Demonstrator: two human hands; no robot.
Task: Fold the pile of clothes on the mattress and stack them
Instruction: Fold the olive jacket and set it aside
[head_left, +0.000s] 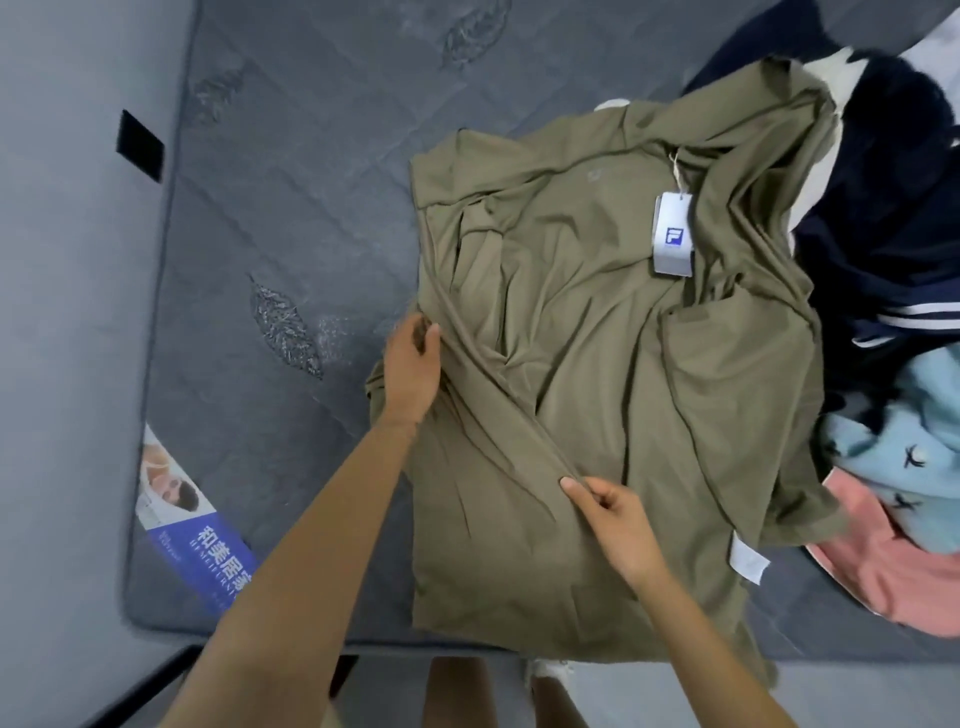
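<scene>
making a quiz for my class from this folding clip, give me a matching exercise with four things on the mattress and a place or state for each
1 olive shirt
2 hang tag
3 navy garment
4 pink garment

A lies on the olive fabric
B pinched by left hand and right hand
C pile's near right end
D white stripes, far right

Pairs: 1-B, 2-A, 3-D, 4-C

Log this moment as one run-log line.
step: folding olive shirt | left hand: pinches fold ridge | right hand: pinches same ridge | pile: unfolded, right of shirt
</scene>
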